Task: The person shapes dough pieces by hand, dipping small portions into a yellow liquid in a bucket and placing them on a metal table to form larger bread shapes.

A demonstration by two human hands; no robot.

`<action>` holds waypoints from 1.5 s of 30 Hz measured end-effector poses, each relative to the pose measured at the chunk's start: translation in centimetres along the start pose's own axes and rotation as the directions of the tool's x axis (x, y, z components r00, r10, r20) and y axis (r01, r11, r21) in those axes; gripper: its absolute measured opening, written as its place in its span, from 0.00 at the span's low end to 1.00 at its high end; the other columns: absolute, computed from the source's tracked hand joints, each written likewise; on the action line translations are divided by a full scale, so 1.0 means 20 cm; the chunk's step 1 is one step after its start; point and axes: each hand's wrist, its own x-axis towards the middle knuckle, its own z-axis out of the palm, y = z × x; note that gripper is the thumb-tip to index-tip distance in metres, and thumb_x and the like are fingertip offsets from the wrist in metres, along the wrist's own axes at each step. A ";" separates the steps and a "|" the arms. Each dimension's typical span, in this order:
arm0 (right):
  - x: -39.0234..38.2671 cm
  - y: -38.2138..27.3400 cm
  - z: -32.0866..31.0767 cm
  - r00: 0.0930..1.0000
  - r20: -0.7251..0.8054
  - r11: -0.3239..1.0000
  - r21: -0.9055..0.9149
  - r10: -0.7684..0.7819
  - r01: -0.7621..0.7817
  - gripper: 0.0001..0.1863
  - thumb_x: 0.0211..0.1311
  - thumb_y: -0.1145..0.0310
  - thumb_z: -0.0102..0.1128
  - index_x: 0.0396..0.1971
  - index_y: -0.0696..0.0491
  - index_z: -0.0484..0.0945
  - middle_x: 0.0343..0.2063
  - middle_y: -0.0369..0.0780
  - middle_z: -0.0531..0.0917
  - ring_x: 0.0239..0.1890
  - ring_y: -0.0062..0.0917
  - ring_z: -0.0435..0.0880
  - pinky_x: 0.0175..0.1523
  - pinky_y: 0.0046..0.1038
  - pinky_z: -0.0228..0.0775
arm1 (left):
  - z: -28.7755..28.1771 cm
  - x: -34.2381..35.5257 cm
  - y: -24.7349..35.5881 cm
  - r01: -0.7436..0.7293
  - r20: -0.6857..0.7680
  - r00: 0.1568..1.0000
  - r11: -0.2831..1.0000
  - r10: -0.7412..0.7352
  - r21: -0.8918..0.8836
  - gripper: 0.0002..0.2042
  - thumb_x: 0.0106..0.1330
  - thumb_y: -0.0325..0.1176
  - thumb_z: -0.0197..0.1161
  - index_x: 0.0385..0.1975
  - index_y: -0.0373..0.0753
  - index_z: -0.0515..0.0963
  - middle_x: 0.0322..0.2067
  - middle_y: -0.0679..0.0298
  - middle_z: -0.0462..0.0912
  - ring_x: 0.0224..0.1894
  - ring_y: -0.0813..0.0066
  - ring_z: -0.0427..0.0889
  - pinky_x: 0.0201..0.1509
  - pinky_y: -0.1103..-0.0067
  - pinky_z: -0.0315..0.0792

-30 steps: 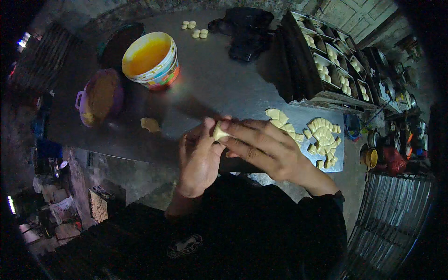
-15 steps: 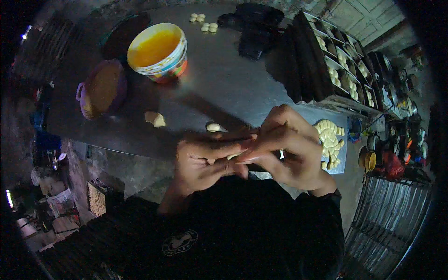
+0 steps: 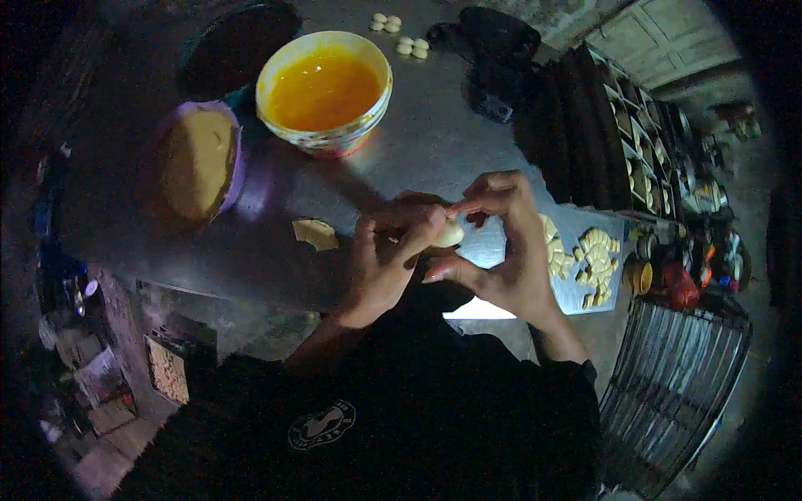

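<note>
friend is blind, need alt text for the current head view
A person's left hand holds a pale dough piece, the right hand curved beside it, above a metal table. Beyond stand an orange-filled bucket and a purple tub; cut dough lies to the right.

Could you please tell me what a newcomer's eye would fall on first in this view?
Probably the bright orange contents of the bucket, toward the upper left. Next come the hands near the middle: the left hand holds a pale dough piece, with the right hand curved open beside it. To their right, cut dough pieces lie clustered on the grey tabletop.
</note>
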 end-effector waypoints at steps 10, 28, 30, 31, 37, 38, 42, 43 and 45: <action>-0.76 0.66 0.21 0.722 -0.116 0.715 -0.104 0.682 -0.692 0.14 0.56 0.71 0.71 0.39 0.58 0.78 0.35 0.43 0.86 0.34 0.29 0.86 0.39 0.28 0.76 | -0.39 0.29 -0.76 -0.097 0.243 0.961 0.659 -0.135 0.746 0.13 0.66 0.35 0.62 0.48 0.39 0.78 0.37 0.60 0.81 0.37 0.67 0.82 0.41 0.73 0.75; -1.04 1.47 -0.22 0.895 -0.351 0.403 -0.803 0.277 -0.439 0.11 0.53 0.69 0.59 0.36 0.55 0.82 0.45 0.46 0.77 0.52 0.43 0.72 0.55 0.40 0.67 | -0.25 0.17 -0.79 -0.010 0.002 1.000 0.372 0.022 0.928 0.14 0.69 0.38 0.61 0.48 0.37 0.78 0.43 0.55 0.83 0.45 0.64 0.82 0.49 0.73 0.75; -1.04 1.55 -0.28 0.901 -0.298 0.439 -0.796 0.315 -0.417 0.11 0.52 0.70 0.59 0.36 0.54 0.82 0.44 0.47 0.78 0.52 0.44 0.73 0.56 0.40 0.67 | -0.09 0.14 -0.68 0.027 -0.042 0.999 0.361 0.034 0.932 0.15 0.70 0.38 0.59 0.50 0.36 0.78 0.44 0.58 0.84 0.47 0.69 0.81 0.51 0.74 0.72; -1.05 1.57 -0.30 0.903 -0.271 0.457 -0.791 0.334 -0.407 0.11 0.52 0.71 0.60 0.37 0.54 0.83 0.44 0.47 0.78 0.52 0.44 0.73 0.56 0.40 0.68 | -0.05 0.13 -0.68 0.036 -0.053 0.998 0.314 0.046 0.949 0.14 0.70 0.37 0.59 0.50 0.36 0.78 0.45 0.59 0.84 0.46 0.70 0.82 0.52 0.76 0.72; -0.86 1.81 -0.24 0.723 -0.379 0.814 0.347 0.577 -0.466 0.11 0.56 0.76 0.62 0.41 0.55 0.83 0.32 0.44 0.85 0.35 0.28 0.84 0.42 0.29 0.75 | 0.19 -0.08 -0.68 0.055 -0.107 0.985 0.340 0.135 0.939 0.13 0.70 0.37 0.59 0.48 0.38 0.80 0.35 0.60 0.84 0.38 0.74 0.81 0.45 0.78 0.73; -0.72 1.73 -0.20 0.715 -0.375 0.804 0.351 0.590 -0.479 0.10 0.61 0.72 0.60 0.40 0.57 0.82 0.32 0.44 0.86 0.35 0.27 0.84 0.43 0.29 0.75 | 0.19 -0.12 -0.68 0.059 -0.117 0.983 0.360 0.140 0.931 0.13 0.70 0.37 0.59 0.48 0.38 0.80 0.36 0.61 0.84 0.39 0.74 0.81 0.46 0.78 0.73; -0.10 1.66 0.09 0.754 -0.279 0.637 0.736 0.594 -0.230 0.13 0.72 0.66 0.51 0.41 0.57 0.81 0.29 0.38 0.84 0.31 0.21 0.81 0.40 0.26 0.73 | 0.25 -0.13 -0.70 0.114 -0.156 0.984 0.363 0.087 0.925 0.14 0.72 0.38 0.57 0.49 0.36 0.79 0.45 0.58 0.83 0.47 0.73 0.80 0.52 0.77 0.71; 0.02 1.68 0.15 0.782 -0.160 0.432 0.889 0.603 -0.151 0.14 0.73 0.65 0.49 0.42 0.57 0.81 0.29 0.37 0.83 0.30 0.20 0.80 0.38 0.26 0.73 | 0.26 -0.11 -0.70 0.120 -0.156 0.984 0.329 0.084 0.937 0.14 0.72 0.38 0.56 0.50 0.36 0.78 0.47 0.58 0.82 0.48 0.72 0.79 0.53 0.77 0.71; 0.14 1.34 0.27 0.812 0.102 0.362 0.858 0.575 -0.365 0.13 0.71 0.70 0.50 0.50 0.59 0.76 0.36 0.37 0.82 0.35 0.22 0.79 0.41 0.26 0.74 | 0.17 -0.19 -0.67 0.165 -0.247 0.957 0.414 0.154 0.895 0.15 0.73 0.38 0.55 0.52 0.36 0.76 0.49 0.57 0.80 0.49 0.71 0.79 0.54 0.75 0.71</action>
